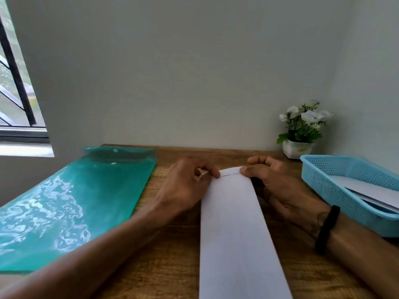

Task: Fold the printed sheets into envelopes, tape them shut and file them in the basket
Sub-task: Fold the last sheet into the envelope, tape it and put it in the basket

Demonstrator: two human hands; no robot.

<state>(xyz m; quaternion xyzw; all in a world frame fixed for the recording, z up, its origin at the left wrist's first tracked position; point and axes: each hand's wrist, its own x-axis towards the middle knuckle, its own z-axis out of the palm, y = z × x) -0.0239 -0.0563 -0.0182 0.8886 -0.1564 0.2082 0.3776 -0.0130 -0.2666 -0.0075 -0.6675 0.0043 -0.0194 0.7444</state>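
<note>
A long white folded sheet (235, 234) lies lengthwise on the wooden table (170, 266), running from the near edge towards the wall. My left hand (185, 184) pinches its far left corner with curled fingers. My right hand (278, 186), with a black band on the wrist, pinches the far right corner, thumb on top. Between the two hands the far end shows a narrow folded strip with a faint printed line. A light blue mesh basket (323, 180) stands at the right and holds a few white folded sheets (371, 190).
A green translucent plastic folder (64, 208) covers the table's left side. A small white pot of white flowers (300, 130) stands at the back right against the wall. A window is at the far left.
</note>
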